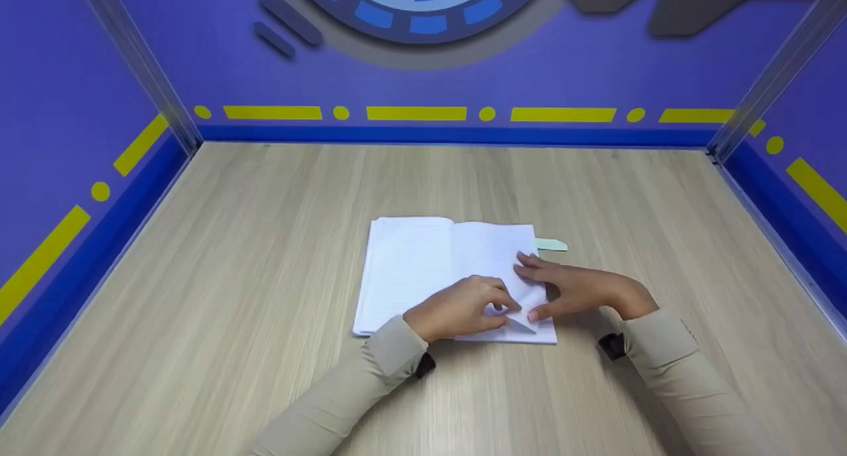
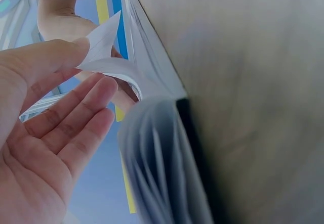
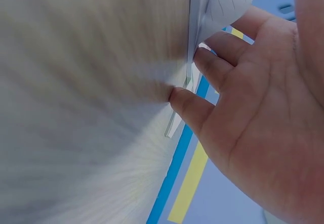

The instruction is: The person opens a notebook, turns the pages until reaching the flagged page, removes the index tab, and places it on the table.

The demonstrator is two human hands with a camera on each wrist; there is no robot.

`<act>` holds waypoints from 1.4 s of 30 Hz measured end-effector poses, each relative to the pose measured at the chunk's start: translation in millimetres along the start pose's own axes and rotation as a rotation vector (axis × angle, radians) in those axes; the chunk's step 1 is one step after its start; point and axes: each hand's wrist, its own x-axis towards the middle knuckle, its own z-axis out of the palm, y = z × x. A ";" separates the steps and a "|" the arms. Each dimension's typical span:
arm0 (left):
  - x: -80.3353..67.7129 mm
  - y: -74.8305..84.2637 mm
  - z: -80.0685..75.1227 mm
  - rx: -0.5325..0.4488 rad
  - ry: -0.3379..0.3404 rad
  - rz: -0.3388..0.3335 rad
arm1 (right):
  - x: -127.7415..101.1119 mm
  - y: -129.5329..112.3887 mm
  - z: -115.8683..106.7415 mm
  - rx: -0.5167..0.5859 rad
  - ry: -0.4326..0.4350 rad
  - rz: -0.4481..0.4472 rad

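On the bench [image 1: 265,257] our open notebook [image 1: 410,264] lies flat, where our left hand [image 1: 456,307] pinches the right page's lower corner [image 1: 519,323] half folded over, while our right hand [image 1: 576,287] presses flat beside it, crease seemingly unfinished.

White lined notebook [image 1: 423,271] lies open, lower-right page corner folded.
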 end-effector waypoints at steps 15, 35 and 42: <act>-3.1 -0.3 -1.3 -0.014 0.011 -0.039 | -1.0 1.4 2.1 -0.001 0.032 0.055; -11.8 -7.5 -4.9 -0.163 0.213 0.003 | -6.8 4.1 -2.5 0.069 0.128 0.097; -14.6 -6.0 -10.4 -0.280 0.309 -0.032 | -5.2 3.8 -4.6 0.096 0.204 0.108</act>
